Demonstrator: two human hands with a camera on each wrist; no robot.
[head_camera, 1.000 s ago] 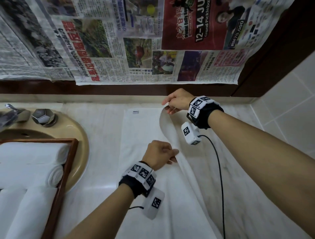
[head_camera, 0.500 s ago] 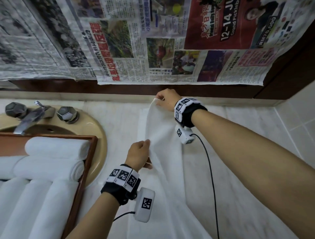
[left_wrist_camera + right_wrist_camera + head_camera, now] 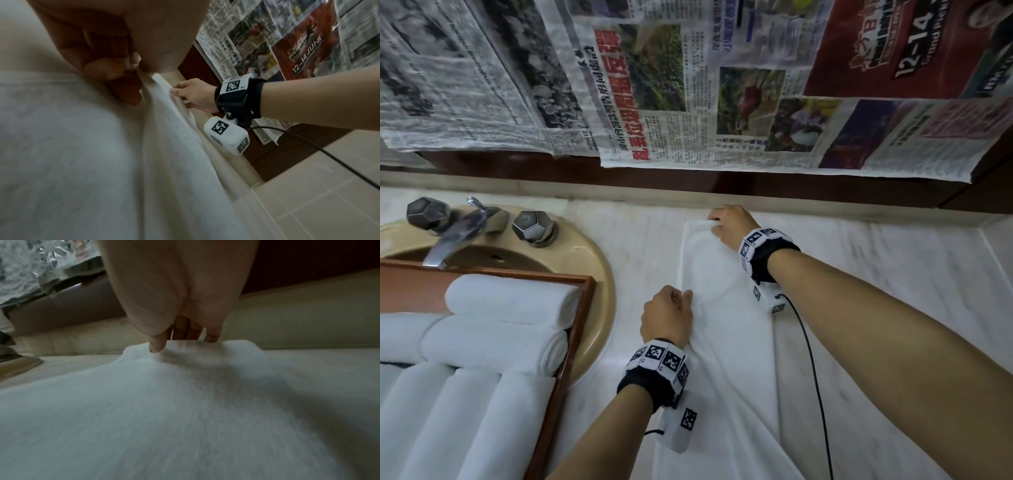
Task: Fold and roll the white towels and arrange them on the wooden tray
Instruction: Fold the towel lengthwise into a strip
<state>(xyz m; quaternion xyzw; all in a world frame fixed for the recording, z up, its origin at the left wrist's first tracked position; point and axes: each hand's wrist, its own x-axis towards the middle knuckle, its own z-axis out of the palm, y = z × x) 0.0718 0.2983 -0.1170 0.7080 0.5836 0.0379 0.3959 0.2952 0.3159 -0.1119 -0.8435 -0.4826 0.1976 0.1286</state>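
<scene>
A white towel (image 3: 726, 342) lies lengthwise on the marble counter (image 3: 893, 274), folded over along its length. My right hand (image 3: 717, 224) pinches its far edge near the wall; in the right wrist view the fingertips (image 3: 157, 345) curl over the towel's (image 3: 185, 402) far edge. My left hand (image 3: 681, 301) grips the towel's left edge at mid-length; in the left wrist view it pinches a fold of the towel (image 3: 82, 162). The wooden tray (image 3: 571, 329) at the left holds several rolled white towels (image 3: 510, 298).
The tray sits across a beige sink (image 3: 599, 274) with a faucet (image 3: 455, 236) and two knobs. Newspaper sheets (image 3: 688, 85) hang on the wall behind the counter. A black cable (image 3: 815, 377) runs from my right wrist over the counter.
Both hands carried the towel's right half over to the left and laid it flat, so the towel is now folded lengthwise. The head view swung left, showing more of the tray.
</scene>
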